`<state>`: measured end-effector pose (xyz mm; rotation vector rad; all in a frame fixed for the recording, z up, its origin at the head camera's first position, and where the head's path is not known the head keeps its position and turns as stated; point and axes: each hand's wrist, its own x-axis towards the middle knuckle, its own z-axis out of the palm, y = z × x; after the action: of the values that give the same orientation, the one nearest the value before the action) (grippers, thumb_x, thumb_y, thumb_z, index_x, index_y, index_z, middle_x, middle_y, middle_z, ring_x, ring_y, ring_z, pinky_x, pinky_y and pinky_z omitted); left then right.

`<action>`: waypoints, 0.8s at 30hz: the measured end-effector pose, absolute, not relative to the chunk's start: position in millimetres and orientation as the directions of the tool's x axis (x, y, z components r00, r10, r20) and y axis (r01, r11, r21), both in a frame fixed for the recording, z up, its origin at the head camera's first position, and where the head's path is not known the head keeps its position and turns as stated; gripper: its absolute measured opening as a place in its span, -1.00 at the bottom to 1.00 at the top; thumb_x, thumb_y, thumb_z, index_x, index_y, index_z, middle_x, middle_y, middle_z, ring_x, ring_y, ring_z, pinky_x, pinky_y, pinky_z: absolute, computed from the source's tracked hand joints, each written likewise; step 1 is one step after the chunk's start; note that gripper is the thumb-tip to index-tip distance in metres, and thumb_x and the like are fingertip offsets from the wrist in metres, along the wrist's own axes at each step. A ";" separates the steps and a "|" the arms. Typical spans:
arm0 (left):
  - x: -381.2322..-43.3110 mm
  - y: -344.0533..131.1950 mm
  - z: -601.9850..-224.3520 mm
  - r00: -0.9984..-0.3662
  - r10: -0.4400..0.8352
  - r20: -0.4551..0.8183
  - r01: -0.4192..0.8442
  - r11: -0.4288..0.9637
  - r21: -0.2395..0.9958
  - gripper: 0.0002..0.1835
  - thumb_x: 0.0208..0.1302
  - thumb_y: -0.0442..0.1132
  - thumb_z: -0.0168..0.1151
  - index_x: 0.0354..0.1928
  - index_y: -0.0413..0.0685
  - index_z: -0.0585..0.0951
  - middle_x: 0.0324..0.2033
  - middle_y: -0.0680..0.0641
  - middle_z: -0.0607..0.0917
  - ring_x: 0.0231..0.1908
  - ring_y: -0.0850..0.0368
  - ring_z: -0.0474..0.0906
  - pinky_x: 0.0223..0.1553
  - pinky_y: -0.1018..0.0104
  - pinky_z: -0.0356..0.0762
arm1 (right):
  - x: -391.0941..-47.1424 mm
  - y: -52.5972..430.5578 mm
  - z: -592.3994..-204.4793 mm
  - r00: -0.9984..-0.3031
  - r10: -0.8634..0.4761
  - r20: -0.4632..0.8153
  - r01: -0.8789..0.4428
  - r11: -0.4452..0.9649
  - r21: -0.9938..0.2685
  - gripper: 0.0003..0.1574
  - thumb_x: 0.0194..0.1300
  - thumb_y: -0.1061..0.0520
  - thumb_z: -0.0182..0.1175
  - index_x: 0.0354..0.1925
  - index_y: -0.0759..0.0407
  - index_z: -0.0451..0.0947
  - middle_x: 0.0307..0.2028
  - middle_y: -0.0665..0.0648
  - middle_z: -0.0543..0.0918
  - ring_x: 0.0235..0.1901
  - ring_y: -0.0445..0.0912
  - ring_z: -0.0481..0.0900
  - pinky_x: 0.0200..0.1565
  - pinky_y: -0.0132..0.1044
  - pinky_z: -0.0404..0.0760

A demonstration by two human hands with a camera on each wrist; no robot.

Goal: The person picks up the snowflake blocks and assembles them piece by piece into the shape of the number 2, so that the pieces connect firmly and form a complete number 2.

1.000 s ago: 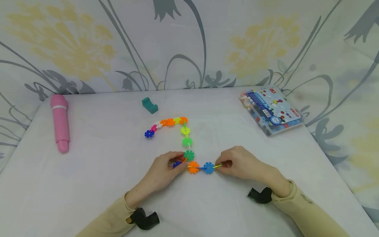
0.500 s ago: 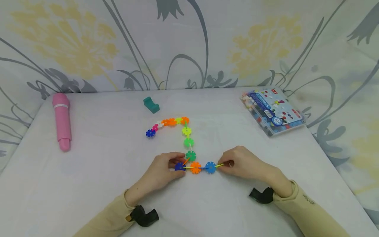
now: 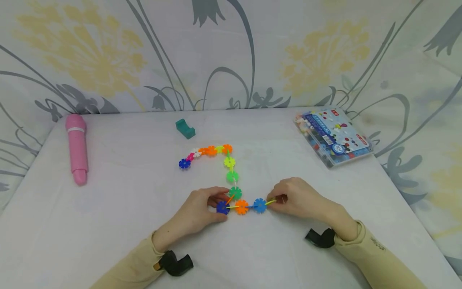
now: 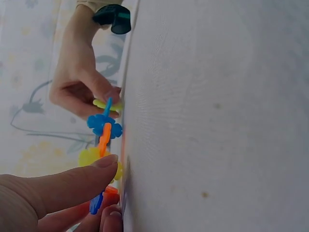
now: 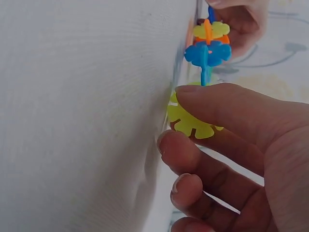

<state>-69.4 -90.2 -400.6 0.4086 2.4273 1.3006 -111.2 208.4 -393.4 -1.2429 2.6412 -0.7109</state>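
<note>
A chain of interlocking snowflake discs runs from a dark blue end disc (image 3: pixel 184 163) across orange and white ones, then down through a yellow disc (image 3: pixel 229 162) and a green disc (image 3: pixel 235 193). Its near part goes right from a dark blue corner disc (image 3: pixel 222 207) through an orange disc (image 3: pixel 242 207) to a light blue disc (image 3: pixel 260 205). My left hand (image 3: pixel 196 206) holds the corner disc between thumb and fingers. My right hand (image 3: pixel 299 198) pinches a yellow-green disc (image 5: pixel 190 123), seen edge-on from the head, at the right end beside the light blue disc.
A teal curved block (image 3: pixel 185 129) lies behind the chain. To the far left is a pink pen-shaped object (image 3: pixel 77 150). A clear plastic box (image 3: pixel 333 136) with a printed label and small coloured pieces sits at the back right. Patterned fabric (image 3: pixel 231 52) rises behind the table.
My left thumb has shifted off the top of the dark blue corner disc towards its near edge, exposing the disc. My right hand keeps its pinch at the chain's right end.
</note>
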 end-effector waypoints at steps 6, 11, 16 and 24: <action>-68.9 -91.7 -400.2 -0.899 0.415 -0.138 0.130 0.555 0.822 -0.52 0.10 -0.32 0.51 0.10 -0.08 0.63 -0.09 0.03 0.73 -0.19 0.20 0.57 -0.07 0.35 0.61 | -112.3 209.8 -392.5 -0.657 -0.752 0.049 -0.683 0.567 -0.461 -0.94 0.17 0.16 0.45 -0.33 0.03 0.75 -0.52 -0.19 0.56 -0.52 -0.32 0.40 -0.44 -0.45 0.41; -67.6 -93.1 -400.9 -0.899 0.412 -0.147 0.132 0.576 0.807 -0.63 0.13 -0.29 0.50 0.01 -0.07 0.68 -0.15 0.06 0.70 -0.23 0.22 0.53 -0.13 0.41 0.58 | -112.7 210.2 -393.3 -0.644 -0.764 0.045 -0.685 0.550 -0.478 -0.95 0.18 0.14 0.45 -0.34 0.02 0.74 -0.52 -0.21 0.54 -0.52 -0.34 0.39 -0.46 -0.48 0.39; -67.3 -93.7 -402.2 -0.903 0.410 -0.132 0.145 0.578 0.803 -0.64 0.14 -0.29 0.49 0.01 -0.08 0.69 -0.17 0.06 0.70 -0.24 0.22 0.53 -0.15 0.42 0.57 | -112.9 210.5 -395.3 -0.636 -0.769 0.064 -0.696 0.536 -0.478 -0.89 0.18 0.15 0.44 -0.42 -0.04 0.70 -0.57 -0.23 0.46 -0.55 -0.39 0.33 -0.48 -0.50 0.35; -66.8 -94.1 -401.7 -0.900 0.420 -0.118 0.168 0.583 0.795 -0.63 0.14 -0.27 0.49 0.02 -0.07 0.68 -0.16 0.06 0.68 -0.22 0.21 0.51 -0.13 0.40 0.57 | -111.6 210.7 -393.1 -0.642 -0.766 0.041 -0.684 0.547 -0.483 -0.93 0.17 0.13 0.46 -0.37 -0.03 0.73 -0.53 -0.25 0.51 -0.53 -0.35 0.39 -0.47 -0.50 0.41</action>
<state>-66.8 -94.1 -401.7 0.4813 2.5225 1.2216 -111.6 210.7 -393.1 -1.2329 2.6061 -0.6980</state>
